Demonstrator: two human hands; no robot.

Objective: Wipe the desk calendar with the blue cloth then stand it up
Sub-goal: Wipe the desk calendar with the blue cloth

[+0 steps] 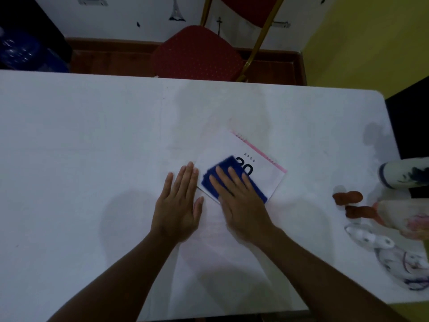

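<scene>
Looks like a plain function/meeting rm, not a kitchen or workshop: long white folding-type table w/ a banquet-style chair, red padded seat & gold metal frame, pushed up to its far side. Behind it a white wall w/ small dark decals, wood skirting along the bottom, yellow wall at right. Blue water jug in the dim far-left corner, and painted ceramic pieces at the table's right end; exact use of the rm unclear.
</scene>
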